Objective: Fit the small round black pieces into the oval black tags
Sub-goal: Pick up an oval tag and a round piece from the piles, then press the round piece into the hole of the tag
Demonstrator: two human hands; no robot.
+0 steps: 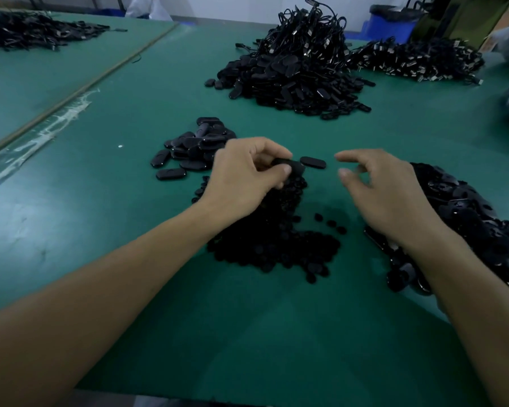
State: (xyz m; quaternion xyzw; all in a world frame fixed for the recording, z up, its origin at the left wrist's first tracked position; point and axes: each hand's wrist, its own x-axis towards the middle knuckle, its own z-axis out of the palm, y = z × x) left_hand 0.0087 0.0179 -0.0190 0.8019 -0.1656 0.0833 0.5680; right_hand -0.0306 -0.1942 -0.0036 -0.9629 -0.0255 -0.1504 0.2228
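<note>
Now pinches an oval black tag (288,166) between thumb and curled fingers of the left hand (241,177), forearm over the heap of small round pieces (276,245) on the green table (100,215). Holds the right hand (385,198) empty just beside, thumb and forefinger parted, fingers loosely bent, wrist over a pile of tags (467,212). Has a loose tag (312,162) flat on the table between both hands

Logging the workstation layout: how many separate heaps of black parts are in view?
6: far-left heap, far-centre heap, far-right heap, tags by the left hand, round pieces in the middle, more tags by the right hand. The blurred right edge may hide more.
</note>
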